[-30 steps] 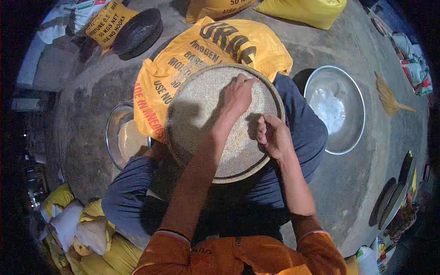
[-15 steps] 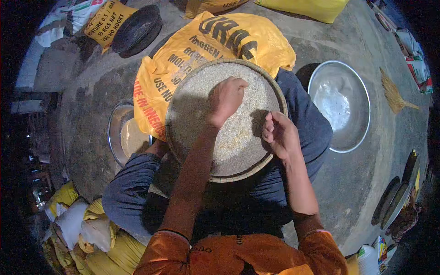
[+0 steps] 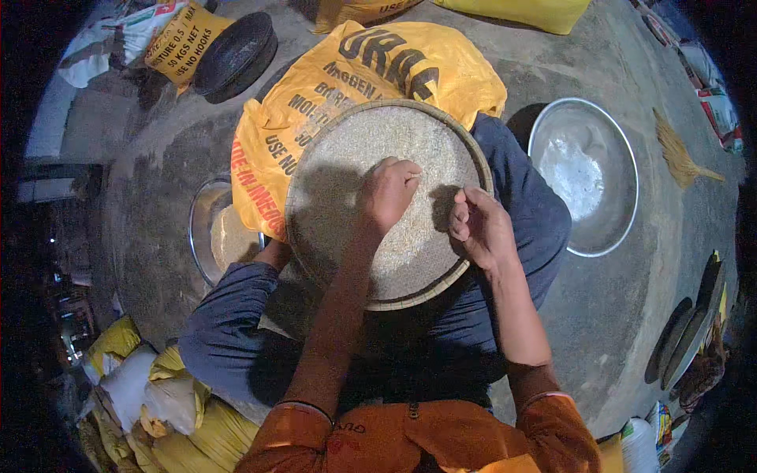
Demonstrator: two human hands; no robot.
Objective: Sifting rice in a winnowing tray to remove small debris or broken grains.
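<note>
A round woven winnowing tray rests over my lap with pale grain, apparently rice, spread across it. Above the middle of the grain, my left hand is closed, thumb and forefinger pressed together; whatever they hold is too small to make out. My right hand hovers by the tray's right rim, its fingers curled inward. I cannot make out what lies inside those fingers. Beyond the tray, a yellow printed sack lies partly beneath it.
To the left stands a metal bowl with brownish grain in it. A wide metal basin sits at the right, beside a straw hand broom. Black pans lie at the far left. Filled sacks are heaped near left.
My left hand has drawn back slightly toward me over the grain, its fingers still pinched. The right hand has barely moved.
</note>
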